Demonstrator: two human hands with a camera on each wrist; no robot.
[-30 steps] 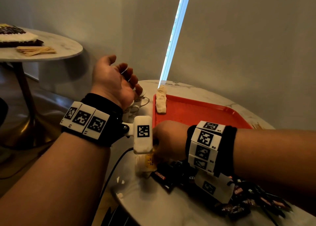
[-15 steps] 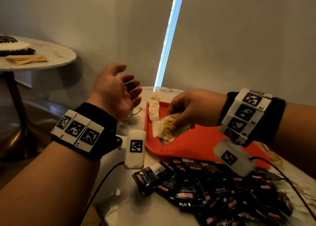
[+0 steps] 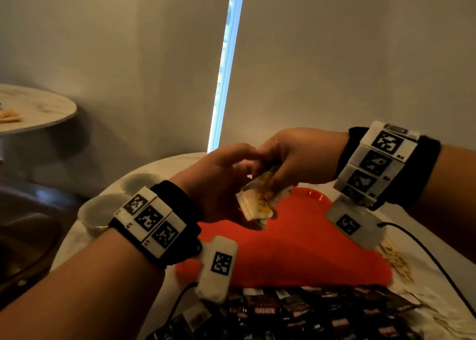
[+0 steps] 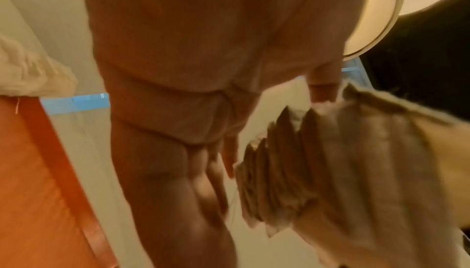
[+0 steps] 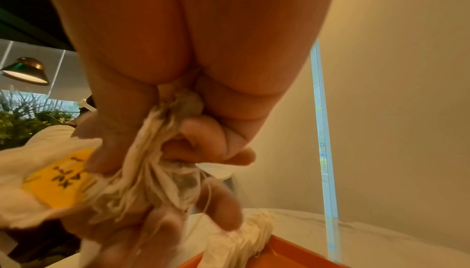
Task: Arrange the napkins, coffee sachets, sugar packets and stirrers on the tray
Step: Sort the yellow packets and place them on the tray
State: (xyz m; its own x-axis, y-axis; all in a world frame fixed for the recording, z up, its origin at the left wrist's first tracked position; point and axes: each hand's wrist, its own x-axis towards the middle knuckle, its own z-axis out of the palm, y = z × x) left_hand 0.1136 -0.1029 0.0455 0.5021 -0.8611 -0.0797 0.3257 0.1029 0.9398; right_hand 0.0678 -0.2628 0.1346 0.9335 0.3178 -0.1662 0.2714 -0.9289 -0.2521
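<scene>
Above the red tray [image 3: 309, 249] my right hand [image 3: 288, 164] grips a bundle of white packets [image 3: 257, 203] with a yellow label, its fingers curled round the bundle's top [image 5: 157, 161]. My left hand [image 3: 231, 169] meets it from the left, thumb over the top and fingers along the bundle's side [image 4: 330, 161]. A second pile of white packets [image 5: 241, 232] lies at the tray's far corner, hidden behind the hands in the head view. Dark coffee sachets [image 3: 296, 314] are heaped in front of the tray. Wooden stirrers [image 3: 396, 262] lie to its right.
Two white cups [image 3: 100, 211] stand on the marble table left of the tray, close to my left wrist. A cable [image 3: 425, 252] runs from my right wrist over the table. Another round table [image 3: 38, 113] stands far left. A wall is close behind.
My right hand lifted the packet bundle from the table's near edge to above the tray. My left hand, raised with an open palm before, came right and closed in on the bundle.
</scene>
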